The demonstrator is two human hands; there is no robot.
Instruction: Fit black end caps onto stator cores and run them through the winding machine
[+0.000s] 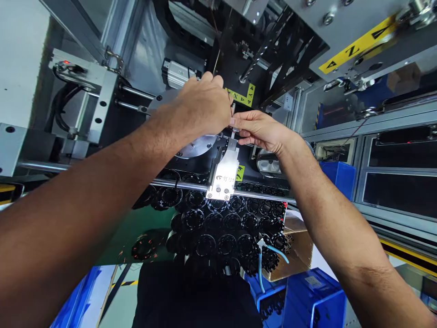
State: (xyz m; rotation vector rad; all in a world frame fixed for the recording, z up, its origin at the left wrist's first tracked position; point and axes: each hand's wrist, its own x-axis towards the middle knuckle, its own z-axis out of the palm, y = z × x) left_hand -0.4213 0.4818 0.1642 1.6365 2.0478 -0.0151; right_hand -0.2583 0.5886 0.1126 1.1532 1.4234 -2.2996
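Observation:
Both my arms reach forward into a machine. My left hand (201, 107) is closed, its fingers curled over something small that I cannot make out, just above a bright metal bracket (225, 175). My right hand (261, 131) meets it from the right, fingertips pinched together at a thin upright pin or wire (233, 119) on top of the bracket. The two hands touch at the fingertips. Below the bracket lie rows of black round ring-shaped parts (225, 230) packed close together.
A horizontal steel rod (177, 183) crosses under the bracket. A round metal disc (196, 148) sits beneath my left hand. Yellow axis labels (358, 45) mark the grey machine frame above. Blue bins (314, 296) and a cardboard box (297, 250) stand below right. A light-blue cable (269, 255) hangs over the parts.

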